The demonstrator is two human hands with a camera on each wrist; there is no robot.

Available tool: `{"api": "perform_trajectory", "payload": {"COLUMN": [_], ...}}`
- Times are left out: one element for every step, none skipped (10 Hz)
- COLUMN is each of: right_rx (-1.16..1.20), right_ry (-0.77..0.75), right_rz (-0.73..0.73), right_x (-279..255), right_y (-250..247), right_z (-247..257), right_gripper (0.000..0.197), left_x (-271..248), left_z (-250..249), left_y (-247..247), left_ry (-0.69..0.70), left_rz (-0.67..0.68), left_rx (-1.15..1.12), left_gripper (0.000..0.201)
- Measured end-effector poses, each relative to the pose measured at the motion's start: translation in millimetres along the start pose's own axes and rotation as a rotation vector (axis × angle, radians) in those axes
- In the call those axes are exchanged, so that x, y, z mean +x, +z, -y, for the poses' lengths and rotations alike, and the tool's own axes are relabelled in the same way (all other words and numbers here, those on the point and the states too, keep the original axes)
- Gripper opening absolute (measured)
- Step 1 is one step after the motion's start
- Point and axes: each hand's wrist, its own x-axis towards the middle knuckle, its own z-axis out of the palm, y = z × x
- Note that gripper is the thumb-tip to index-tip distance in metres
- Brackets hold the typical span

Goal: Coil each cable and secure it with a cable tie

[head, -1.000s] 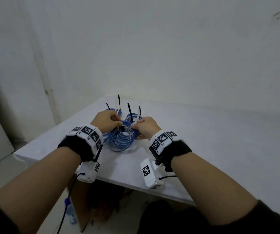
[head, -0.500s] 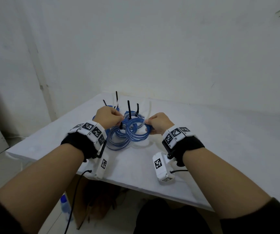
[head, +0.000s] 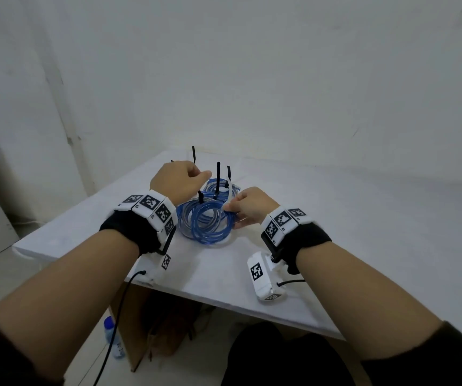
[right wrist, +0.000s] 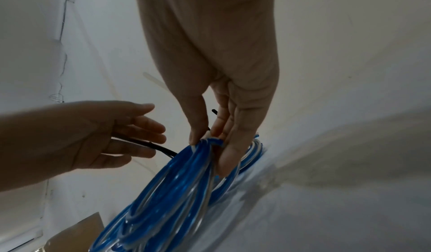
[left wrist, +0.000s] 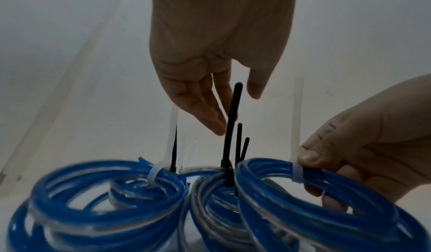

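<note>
Several blue and clear cable coils lie bunched on the white table. My right hand pinches the nearest blue coil at its white cable tie, thumb on top; the right wrist view shows the same hold on the coil. My left hand hovers over the back coils with fingers loosely straight, holding nothing. In the left wrist view a black tie tail stands up between its fingers and thumb. The white tie wraps the held coil.
Other tied coils carry upright black and white tie tails. A white wall stands close behind the table. Under the table's near left corner are a cardboard box and a plastic bottle. The table's right half is bare.
My right hand has drawn the white-tied coil to the right, out of the bunch. My left hand has let go, opened and lifted toward the back.
</note>
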Motion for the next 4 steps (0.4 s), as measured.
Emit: {"api": "perform_trajectory", "payload": {"right_rx": [-0.039,-0.069,-0.070,-0.062], "right_ry": [0.005,-0.008,0.005,0.001], "right_rz": [0.021,0.022,0.050,0.036], "right_x": [-2,-2,-5,-5], "right_y": [2,2,-3,-10], "right_z": [1,0,-1,-5], "right_gripper": [0.014,0.019,0.018,0.015], "left_x": [1,4,7,10], "left_z": [-2,-4,-9,-19], "left_y": [-5,-9,-12,-11], "left_ry": [0.032,0.049,0.097,0.122], "left_rz": [-0.036,-0.034,-0.065,-0.094], "left_rx": [0.068,0.002,-0.047,-0.103], "left_gripper": [0.029,0.023,0.020,0.018]}}
